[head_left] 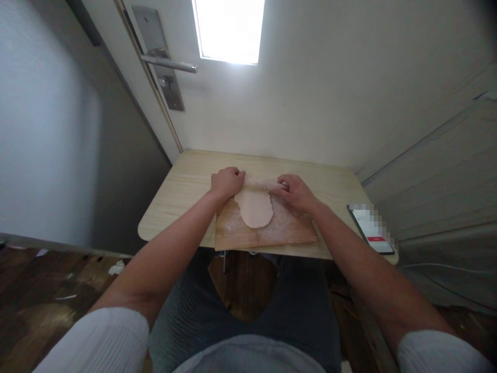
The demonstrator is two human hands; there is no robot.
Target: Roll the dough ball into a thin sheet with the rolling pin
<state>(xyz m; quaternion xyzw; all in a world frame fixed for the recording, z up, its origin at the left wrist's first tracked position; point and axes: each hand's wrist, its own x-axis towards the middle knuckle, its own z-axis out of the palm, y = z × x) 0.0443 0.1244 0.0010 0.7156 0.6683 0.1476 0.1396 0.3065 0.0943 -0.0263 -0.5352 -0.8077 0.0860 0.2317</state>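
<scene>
A pale, flattened sheet of dough [256, 210] lies on a floured wooden board [267, 237]. Across its far end rests a light, flour-dusted rolling pin [259, 183]. My left hand [227, 182] is closed over the pin's left end. At the right end, the fingers of my right hand [293, 191] curl round the pin. The dough's near edge is rounded and hangs free of both hands. Both palms hide the ends of the pin.
The board sits on a small pale wooden table [186, 176] against a white door with a metal handle [169, 63]. A phone [371, 228] lies at the table's right edge. My legs are under the near edge; a cable [446, 267] runs at the right.
</scene>
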